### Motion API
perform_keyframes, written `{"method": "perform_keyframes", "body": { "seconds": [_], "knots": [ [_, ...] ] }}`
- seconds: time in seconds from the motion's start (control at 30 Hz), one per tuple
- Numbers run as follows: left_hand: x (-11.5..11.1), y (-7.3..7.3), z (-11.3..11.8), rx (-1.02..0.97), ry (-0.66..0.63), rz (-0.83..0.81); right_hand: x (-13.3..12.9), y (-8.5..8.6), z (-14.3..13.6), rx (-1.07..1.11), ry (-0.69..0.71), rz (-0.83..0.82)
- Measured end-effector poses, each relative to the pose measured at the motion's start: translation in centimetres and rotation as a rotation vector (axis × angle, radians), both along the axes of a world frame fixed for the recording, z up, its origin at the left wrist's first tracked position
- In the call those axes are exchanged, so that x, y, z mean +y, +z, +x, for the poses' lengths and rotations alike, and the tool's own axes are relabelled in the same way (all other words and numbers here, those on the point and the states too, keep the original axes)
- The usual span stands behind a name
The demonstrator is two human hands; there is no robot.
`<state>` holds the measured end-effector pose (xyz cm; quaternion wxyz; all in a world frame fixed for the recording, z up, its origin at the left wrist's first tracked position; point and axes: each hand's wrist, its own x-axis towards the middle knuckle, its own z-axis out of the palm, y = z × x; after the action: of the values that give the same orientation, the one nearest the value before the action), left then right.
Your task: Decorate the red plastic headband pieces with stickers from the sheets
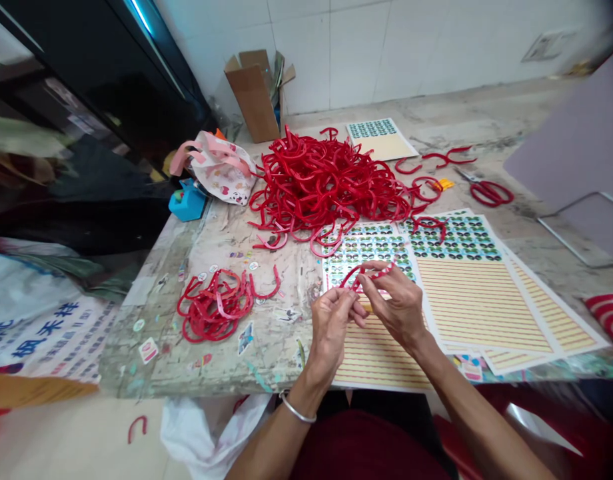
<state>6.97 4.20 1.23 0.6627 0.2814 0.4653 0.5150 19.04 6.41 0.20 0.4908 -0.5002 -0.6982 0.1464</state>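
Right of piled red loops [219, 310], pinched by fingertips of the left hand [330, 321] above a printed sheet [381, 363], 1 red band [350, 275], likely light, springy, best gripped near its ends, is steadied by the bunched fingers of the right hand [399, 303].

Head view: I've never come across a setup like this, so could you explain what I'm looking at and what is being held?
There is no machine here: a person works with two bare hands. The single picture comes from a camera worn on their head, looking forward and down.

The left hand and right hand meet at a thin, curved red piece, held between the fingers; its full shape is partly hidden.

On the worn table lie a large red pile, a smaller red pile, printed sheets and red-handled scissors. A cardboard box stands near the wall.
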Motion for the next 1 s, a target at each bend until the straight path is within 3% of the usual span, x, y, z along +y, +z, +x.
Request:
{"method": "perform_keyframes", "body": {
  "seconds": [0.13, 0.8, 1.0],
  "knots": [
    [0.00, 0.15, 0.10, 0.013, 0.011, 0.002, 0.30, -0.63, -0.16, 0.000, -0.064, 0.059],
    [-0.48, 0.56, -0.02, -0.017, -0.035, 0.030, 0.31, -0.36, -0.21, 0.069, -0.004, -0.042],
    [-0.75, 0.46, -0.33, -0.074, -0.040, 0.007, 0.68, -0.67, 0.03, 0.309, 0.072, -0.272]
  ]
}}
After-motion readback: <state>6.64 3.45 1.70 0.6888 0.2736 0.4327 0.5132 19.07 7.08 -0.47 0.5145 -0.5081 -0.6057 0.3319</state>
